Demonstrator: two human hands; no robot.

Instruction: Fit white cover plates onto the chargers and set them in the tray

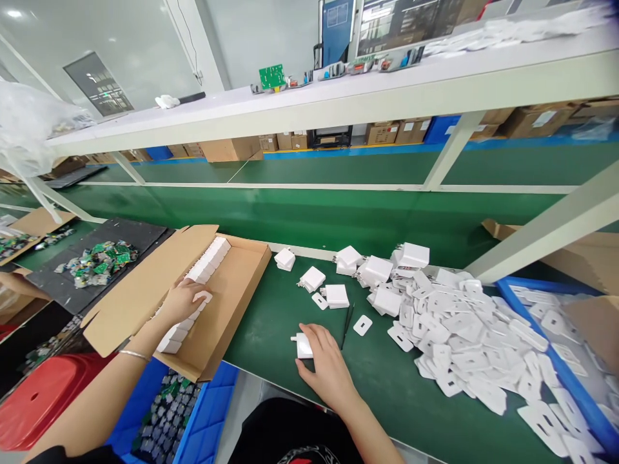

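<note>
My left hand (182, 301) reaches into a shallow cardboard box (242, 290), fingers closed around a white charger housing (203, 296) in the row of white charger housings (209, 260) along its left side. On the green bench my right hand (325, 364) grips a white plug charger (304, 346), thumb below and fingers above; part of the charger is hidden under the hand. Just right of it lie dark tweezers (347, 325) and a white cover plate (362, 325) with a slot. Several white chargers (337, 296) lie beyond, plugs mostly pointing left.
A large heap of white cover plates (464, 328) spreads to the right, beside a blue-edged bin (546, 351). Circuit boards (104, 261) lie on a black mat at left. A blue crate (207, 406) and red stool (43, 399) stand below. A shelf (309, 109) crosses above the bench.
</note>
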